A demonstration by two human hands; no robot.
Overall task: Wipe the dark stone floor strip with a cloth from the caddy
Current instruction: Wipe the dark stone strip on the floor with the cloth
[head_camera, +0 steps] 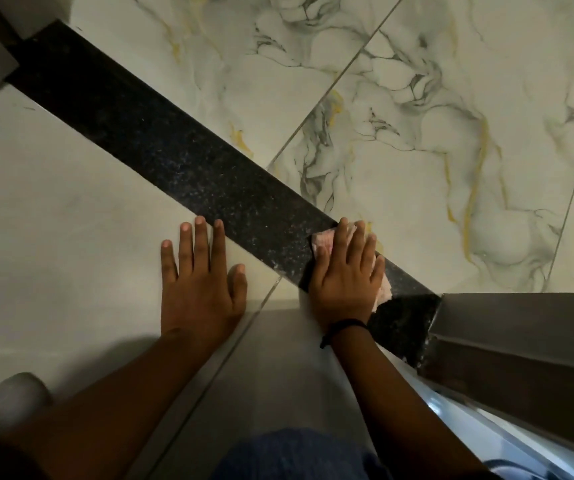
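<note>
My right hand, fingers spread, presses the pink cloth flat at the dark stone strip's near end; most remains unwiped, I judge. Left hand braces, splayed and empty.

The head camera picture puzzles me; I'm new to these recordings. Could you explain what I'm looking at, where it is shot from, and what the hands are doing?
There is no machine here: a person wears one wide-angle camera on the head, so you look down along their own arms at the floor.

A dark stone strip runs diagonally between plain pale tiles near the person and veined marble tiles beyond. The right hand lies flat, pressing a pinkish cloth onto the strip near its lower right end, beside a metal frame. A dark band circles that wrist. The left hand rests open on the pale tile, fingers spread, apparently for support; it holds nothing. The caddy is not in view.
</note>
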